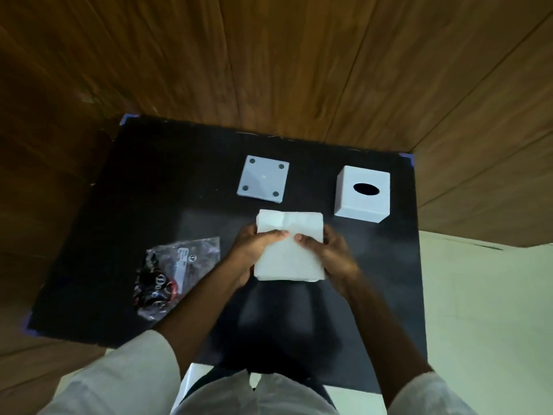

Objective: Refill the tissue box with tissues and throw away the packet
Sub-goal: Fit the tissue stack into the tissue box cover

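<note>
A white stack of tissues (288, 259) is held above the middle of the black table (155, 187). My left hand (254, 250) grips its left side and my right hand (329, 253) grips its right side, thumbs on top. The white cube tissue box (362, 196), with a dark oval slot on top, stands at the back right. Its square white base plate (263, 178), with dark round feet at the corners, lies flat behind the stack. The clear, crumpled plastic packet (176, 274) with dark print lies on the table to my left.
Wooden panelled walls (299, 55) close in behind and to the left of the table. Pale floor (484, 310) shows on the right. My knees in dark trousers and a white seat edge (191, 381) sit below the near table edge.
</note>
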